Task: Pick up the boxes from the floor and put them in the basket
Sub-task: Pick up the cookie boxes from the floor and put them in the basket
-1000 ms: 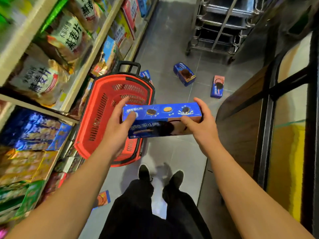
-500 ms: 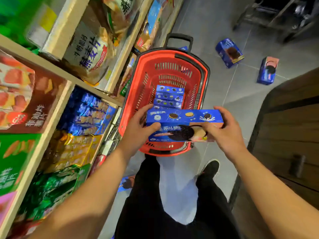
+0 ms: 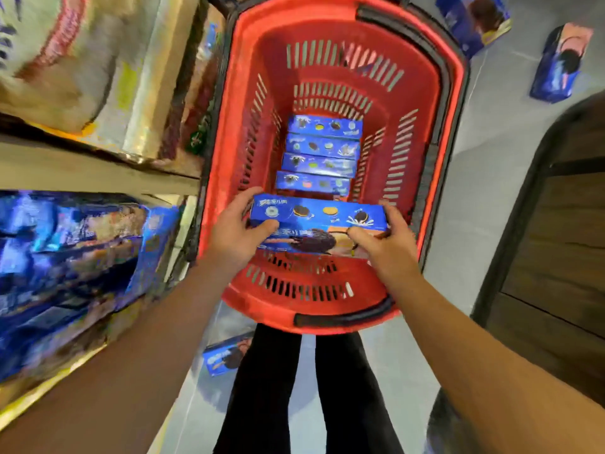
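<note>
Holding a blue cookie box (image 3: 319, 224) by its two ends, the left hand (image 3: 234, 232) and right hand (image 3: 384, 244) grip it tight inside the red basket (image 3: 435, 132). Chinese writing is on it, too blurry to read. Four more boxes (image 3: 319, 155) stand in a row behind it. Half a second ago the box was above the near rim; now it is lower. Three boxes (image 3: 561, 65) lie on the floor.

Both bare forearms reach forward over the red plastic basket (image 3: 435, 132); the left hand (image 3: 234, 235) and right hand (image 3: 384, 245) curl inward, gripping between them.
</note>
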Tool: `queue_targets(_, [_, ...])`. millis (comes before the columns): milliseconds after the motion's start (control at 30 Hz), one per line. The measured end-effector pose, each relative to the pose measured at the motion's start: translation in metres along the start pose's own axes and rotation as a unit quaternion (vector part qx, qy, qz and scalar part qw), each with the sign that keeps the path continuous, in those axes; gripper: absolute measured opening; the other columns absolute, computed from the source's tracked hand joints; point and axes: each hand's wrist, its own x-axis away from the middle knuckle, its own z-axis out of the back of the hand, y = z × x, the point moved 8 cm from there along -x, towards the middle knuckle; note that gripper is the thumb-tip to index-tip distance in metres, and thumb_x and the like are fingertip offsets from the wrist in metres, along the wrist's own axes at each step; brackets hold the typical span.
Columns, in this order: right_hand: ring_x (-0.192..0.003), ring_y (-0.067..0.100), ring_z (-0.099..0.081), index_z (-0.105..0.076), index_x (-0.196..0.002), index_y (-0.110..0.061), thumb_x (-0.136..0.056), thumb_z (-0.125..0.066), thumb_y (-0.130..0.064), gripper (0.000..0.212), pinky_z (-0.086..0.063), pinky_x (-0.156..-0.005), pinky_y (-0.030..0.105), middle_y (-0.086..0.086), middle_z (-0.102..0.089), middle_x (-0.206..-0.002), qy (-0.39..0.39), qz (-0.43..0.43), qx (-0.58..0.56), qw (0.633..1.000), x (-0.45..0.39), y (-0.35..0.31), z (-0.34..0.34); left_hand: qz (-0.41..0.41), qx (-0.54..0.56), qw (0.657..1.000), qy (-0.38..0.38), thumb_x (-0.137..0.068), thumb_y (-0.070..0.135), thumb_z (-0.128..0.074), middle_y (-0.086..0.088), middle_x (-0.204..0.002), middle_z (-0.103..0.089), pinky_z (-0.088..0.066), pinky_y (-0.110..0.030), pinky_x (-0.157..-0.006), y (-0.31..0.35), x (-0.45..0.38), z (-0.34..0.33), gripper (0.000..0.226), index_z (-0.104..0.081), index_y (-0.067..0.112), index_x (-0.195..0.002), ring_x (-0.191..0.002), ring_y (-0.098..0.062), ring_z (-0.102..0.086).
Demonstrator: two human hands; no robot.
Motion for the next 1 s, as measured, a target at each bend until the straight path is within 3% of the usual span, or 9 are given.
queue_targets(100, [-0.084,0.008,-0.062,-0.053,-0.131,-0.018,-0.066,-0.080,-0.034,0.072,-0.050,-0.083,0.027,-0.008,-0.067,-0.099,0.008,0.001,0.044,0.999,-0.041,0.034,-0.026,-0.006,-0.041,0.999,0.012,-0.071,0.014,-0.073,0.018,-0.104,-0.065,-0.050,-0.021,-0.088,-0.037,-0.037,-0.011,0.062,-0.051,0.027,-0.128,-0.092,0.003,-0.063])
queue_targets(167, [-0.079,0.002,-0.060,-0.053,-0.129,-0.014,-0.073,-0.082,-0.019,0.063,-0.047,-0.080,0.021,-0.014,-0.064,-0.096,0.002,0.006,0.035,0.999,-0.068,0.055,-0.050,0.000,-0.087,0.996,0.032,-0.065,0.035,-0.066,0.014,-0.102,-0.067,-0.052,-0.033,-0.090,-0.062,-0.061,-0.014,0.060,-0.053,0.032,-0.124,-0.093,-0.007,-0.065])
queue_targets(233, [-0.093,0.007,-0.064,-0.054,-0.128,-0.014,-0.069,-0.084,-0.020,0.066,-0.049,-0.087,0.020,-0.006,-0.067,-0.108,-0.001,0.003,0.040,0.999,-0.089,0.075,-0.070,-0.008,-0.123,0.992,0.040,-0.065,0.042,-0.063,0.006,-0.105,-0.067,-0.052,-0.036,-0.090,-0.082,-0.079,-0.018,0.064,-0.053,0.024,-0.126,-0.093,-0.015,-0.065])
queue_targets(400, [-0.102,0.022,-0.065,-0.052,-0.131,-0.015,-0.055,-0.081,-0.034,0.082,-0.054,-0.090,0.038,0.007,-0.066,-0.115,0.002,-0.002,0.077,0.997,-0.132,0.117,-0.099,-0.022,-0.138,0.990,0.017,-0.058,0.021,-0.077,0.004,-0.106,-0.063,-0.039,-0.002,-0.076,-0.117,-0.131,-0.046,0.078,-0.051,0.009,-0.131,-0.085,0.003,-0.055])
queue_targets(533, [-0.099,0.014,-0.062,-0.053,-0.132,-0.016,-0.065,-0.086,-0.009,0.075,-0.046,-0.079,0.005,0.002,-0.063,-0.114,0.002,-0.011,0.115,0.993,-0.164,0.145,-0.108,-0.018,-0.181,0.983,0.036,-0.065,0.009,-0.083,0.008,-0.112,-0.063,-0.033,0.006,-0.074,-0.147,-0.163,-0.057,0.077,-0.050,0.016,-0.134,-0.090,0.003,-0.055])
queue_targets(567, [-0.101,0.015,-0.063,-0.053,-0.132,-0.018,-0.066,-0.085,-0.009,0.074,-0.046,-0.081,0.007,0.003,-0.064,-0.116,0.006,-0.006,0.124,0.992,-0.173,0.152,-0.111,-0.014,-0.189,0.981,0.043,-0.065,0.010,-0.083,0.008,-0.115,-0.064,-0.034,0.005,-0.076,-0.157,-0.169,-0.060,0.077,-0.050,0.017,-0.135,-0.092,0.002,-0.058])
queue_targets(700, [-0.115,0.023,-0.058,-0.047,-0.138,-0.022,-0.062,-0.080,-0.017,0.082,-0.048,-0.099,0.041,0.004,-0.060,-0.125,0.033,0.004,0.165,0.986,-0.193,0.165,-0.122,0.006,-0.200,0.977,0.079,-0.064,0.016,-0.084,0.004,-0.118,-0.066,-0.048,-0.027,-0.094,-0.193,-0.186,-0.073,0.077,-0.050,0.025,-0.132,-0.106,-0.011,-0.063])
queue_targets(900, [-0.127,0.017,-0.050,-0.030,-0.149,-0.021,-0.071,-0.080,-0.011,0.093,-0.040,-0.108,0.031,0.002,-0.047,-0.143,0.057,0.006,0.174,0.983,-0.215,0.185,-0.127,-0.029,-0.200,0.970,0.138,-0.065,0.015,-0.082,0.003,-0.126,-0.061,-0.043,-0.026,-0.101,-0.211,-0.204,-0.084,0.078,-0.047,0.021,-0.135,-0.114,-0.009,-0.058])
queue_targets(1000, [-0.125,0.017,-0.052,-0.029,-0.150,-0.023,-0.075,-0.078,-0.011,0.091,-0.038,-0.104,0.025,0.000,-0.049,-0.140,0.083,-0.002,0.165,0.983,-0.219,0.190,-0.124,-0.028,-0.196,0.969,0.145,-0.065,0.016,-0.084,0.001,-0.129,-0.060,-0.046,-0.036,-0.101,-0.216,-0.209,-0.087,0.089,-0.039,0.023,-0.142,-0.116,-0.014,-0.058])
